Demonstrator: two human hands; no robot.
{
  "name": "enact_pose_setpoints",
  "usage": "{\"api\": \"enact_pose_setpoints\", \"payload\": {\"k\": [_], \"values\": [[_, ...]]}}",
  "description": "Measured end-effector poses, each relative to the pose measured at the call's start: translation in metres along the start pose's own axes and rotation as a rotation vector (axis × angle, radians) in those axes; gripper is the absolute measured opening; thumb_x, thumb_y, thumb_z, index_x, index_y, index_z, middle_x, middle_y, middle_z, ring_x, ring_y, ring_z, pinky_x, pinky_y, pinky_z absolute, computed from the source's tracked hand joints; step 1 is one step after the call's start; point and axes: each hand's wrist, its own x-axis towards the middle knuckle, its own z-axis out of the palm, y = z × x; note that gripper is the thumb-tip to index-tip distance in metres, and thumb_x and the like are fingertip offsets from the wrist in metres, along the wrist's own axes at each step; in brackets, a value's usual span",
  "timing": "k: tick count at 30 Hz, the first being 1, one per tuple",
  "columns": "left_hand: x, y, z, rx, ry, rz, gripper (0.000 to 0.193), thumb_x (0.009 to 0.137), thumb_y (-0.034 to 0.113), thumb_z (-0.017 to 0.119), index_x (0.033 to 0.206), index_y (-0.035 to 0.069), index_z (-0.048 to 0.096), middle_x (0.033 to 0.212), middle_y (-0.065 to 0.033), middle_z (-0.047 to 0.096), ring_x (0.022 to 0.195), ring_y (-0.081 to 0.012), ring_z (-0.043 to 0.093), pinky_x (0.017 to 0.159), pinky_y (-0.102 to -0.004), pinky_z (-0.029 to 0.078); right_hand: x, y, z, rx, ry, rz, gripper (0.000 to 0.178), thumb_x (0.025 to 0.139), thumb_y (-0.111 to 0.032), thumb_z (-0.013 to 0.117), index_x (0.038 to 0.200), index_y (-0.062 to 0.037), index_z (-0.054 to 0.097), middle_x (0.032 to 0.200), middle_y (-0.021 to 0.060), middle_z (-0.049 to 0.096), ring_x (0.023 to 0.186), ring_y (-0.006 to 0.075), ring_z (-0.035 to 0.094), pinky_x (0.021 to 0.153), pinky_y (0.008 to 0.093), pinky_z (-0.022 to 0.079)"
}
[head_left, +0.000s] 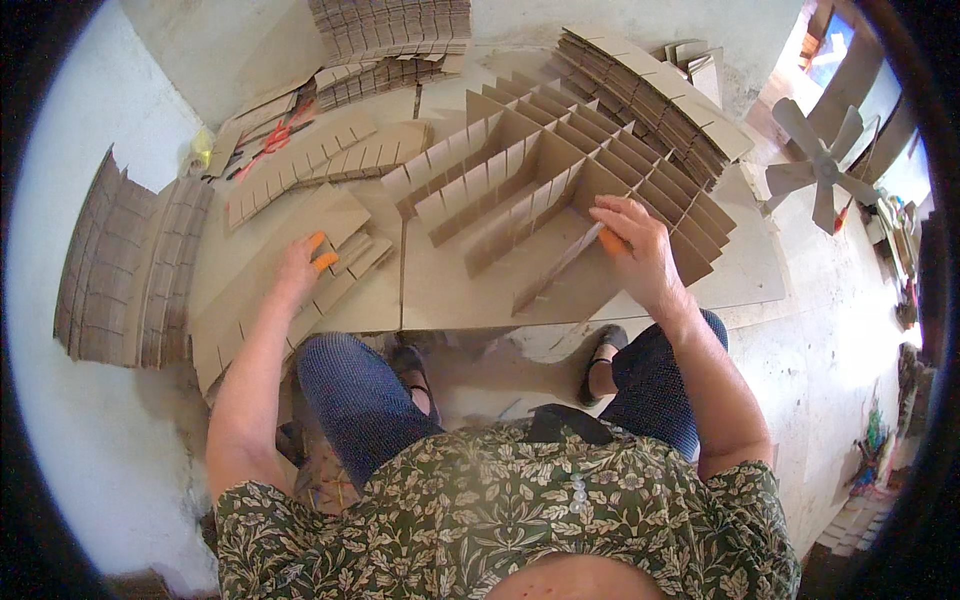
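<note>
A cardboard divider grid (560, 165) of interlocked slotted strips stands on the table in front of me. My right hand (637, 245) is at its near right part, fingers closed on the top edge of a cardboard strip (560, 265) that slants toward me. To the left, my left hand (298, 268) rests over a pile of flat slotted cardboard strips (265, 290), its fingers bent at the edge of a strip. Orange coverings wrap some fingers of both hands. The undersides of the fingers are hidden.
More slotted strips (330, 160) lie at the table's left. Stacks stand by the left wall (130, 260), at the back (395, 40) and at back right (650, 100). Red-handled tools (275, 138) lie back left. A fan (822, 168) is at right.
</note>
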Motion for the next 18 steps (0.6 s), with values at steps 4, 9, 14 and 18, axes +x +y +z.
{"api": "enact_pose_setpoints", "payload": {"k": [4,9,14,18], "values": [[0.011,0.016,-0.029,-0.09,-0.061,-0.247,0.028,0.088,0.024,0.056,0.106,0.003,0.061,0.105,-0.0183,0.062,0.094,-0.0359,0.059,0.079,-0.0427,0.048,-0.019,-0.014,-0.004,0.101,0.007,0.064,0.025,0.08,0.002,0.057,0.104,0.004,0.062,0.108,0.0192,0.061,0.101,0.0316,0.06,0.088,0.0348,0.047],[0.008,0.061,-0.076,-0.111,0.475,-0.051,0.017,0.084,0.011,0.056,0.092,-0.002,0.064,0.1,-0.0181,0.064,0.086,-0.0361,0.061,0.075,-0.0412,0.05,-0.021,-0.04,-0.011,0.462,-0.085,0.363,0.025,0.089,-0.012,0.056,0.106,0.004,0.062,0.103,0.0111,0.065,0.096,0.0227,0.062,0.085,0.0297,0.047],[-0.01,0.184,-0.123,0.004,0.613,0.606,0.025,0.073,0.006,0.062,0.096,-0.002,0.065,0.111,-0.0141,0.063,0.104,-0.0308,0.058,0.094,-0.0457,0.044,-0.016,-0.056,0.001,1.313,-0.191,0.696,0.045,0.096,-0.031,0.05,0.116,0.0091,0.054,0.105,0.0148,0.064,0.096,0.0226,0.062,0.085,0.0329,0.05],[-0.031,0.245,-0.111,-0.101,0.46,0.828,0.037,0.07,0.012,0.064,0.106,0.002,0.066,0.12,-0.009,0.059,0.115,-0.0267,0.051,0.106,-0.0494,0.03,-0.01,-0.063,0.0,1.367,-0.026,0.86,0.04,0.09,-0.025,0.059,0.112,0.0087,0.057,0.104,0.0137,0.064,0.093,0.0196,0.063,0.079,0.0315,0.051]]}}
